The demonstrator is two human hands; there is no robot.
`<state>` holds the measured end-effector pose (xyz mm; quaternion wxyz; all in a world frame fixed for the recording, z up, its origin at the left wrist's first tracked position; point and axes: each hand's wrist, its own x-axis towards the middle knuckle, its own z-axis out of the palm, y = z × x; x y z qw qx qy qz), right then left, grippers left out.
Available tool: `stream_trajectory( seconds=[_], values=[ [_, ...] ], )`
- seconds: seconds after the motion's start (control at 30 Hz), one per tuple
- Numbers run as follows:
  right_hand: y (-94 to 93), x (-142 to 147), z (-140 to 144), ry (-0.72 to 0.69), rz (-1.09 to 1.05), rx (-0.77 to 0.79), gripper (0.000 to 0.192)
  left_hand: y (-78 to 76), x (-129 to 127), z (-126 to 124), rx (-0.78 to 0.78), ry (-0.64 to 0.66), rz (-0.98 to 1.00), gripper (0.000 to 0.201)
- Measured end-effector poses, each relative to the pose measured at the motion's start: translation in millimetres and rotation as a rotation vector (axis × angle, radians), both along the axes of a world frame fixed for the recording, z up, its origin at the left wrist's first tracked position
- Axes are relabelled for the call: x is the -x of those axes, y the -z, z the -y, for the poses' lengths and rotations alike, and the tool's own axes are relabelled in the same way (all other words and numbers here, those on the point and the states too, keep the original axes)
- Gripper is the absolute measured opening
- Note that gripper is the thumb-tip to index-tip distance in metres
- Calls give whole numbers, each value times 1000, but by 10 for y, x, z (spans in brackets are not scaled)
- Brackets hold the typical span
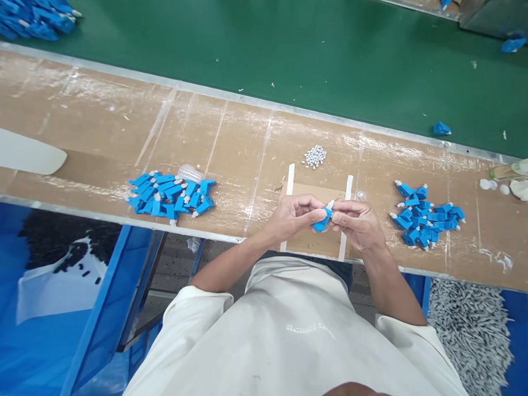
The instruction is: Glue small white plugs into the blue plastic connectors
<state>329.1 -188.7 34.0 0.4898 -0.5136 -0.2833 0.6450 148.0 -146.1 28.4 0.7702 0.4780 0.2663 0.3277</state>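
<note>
Between my hands is a small blue plastic part (321, 221) with a white tip, held over a brown cardboard pad (312, 242) at the bench's front edge. My left hand (297, 215) pinches it from the left between thumb and fingers. From the right, my right hand (356, 220) is closed with thumb and forefinger at the part's side near the tip; anything smaller in those fingertips is hidden. Beyond the pad lies a little heap of small pale grey pieces (315, 155). Similar blue parts lie in a left pile (172, 195) and a right pile (424, 214).
A green conveyor belt (240, 53) runs behind the bench (235, 146), carrying a blue heap (28, 18). White tape strips (346, 218) edge the pad. A clear cup (190, 174) touches the left pile. Blue bins (82, 346) stand below; a stick container (516, 168) lies far right.
</note>
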Motion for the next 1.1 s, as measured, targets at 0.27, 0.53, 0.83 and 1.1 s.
stream_trajectory(
  seconds=[0.27,0.53,0.83,1.1],
  values=[
    [-82,-863,-440,-29,736,-89,46,99,523,-1086,-485,-471,-859,18],
    [-181,-2334,-1471,274,1697,126,27,33,746,-1297,-652,-599,-1202,22],
    [-295,-2317,-1889,157,1620,-13,7,-26,254,-348,-765,-234,-740,28],
    [-427,-1211,-969,-213,1304,-795,18,-142,-95,-420,-491,-282,-344,43]
  ],
)
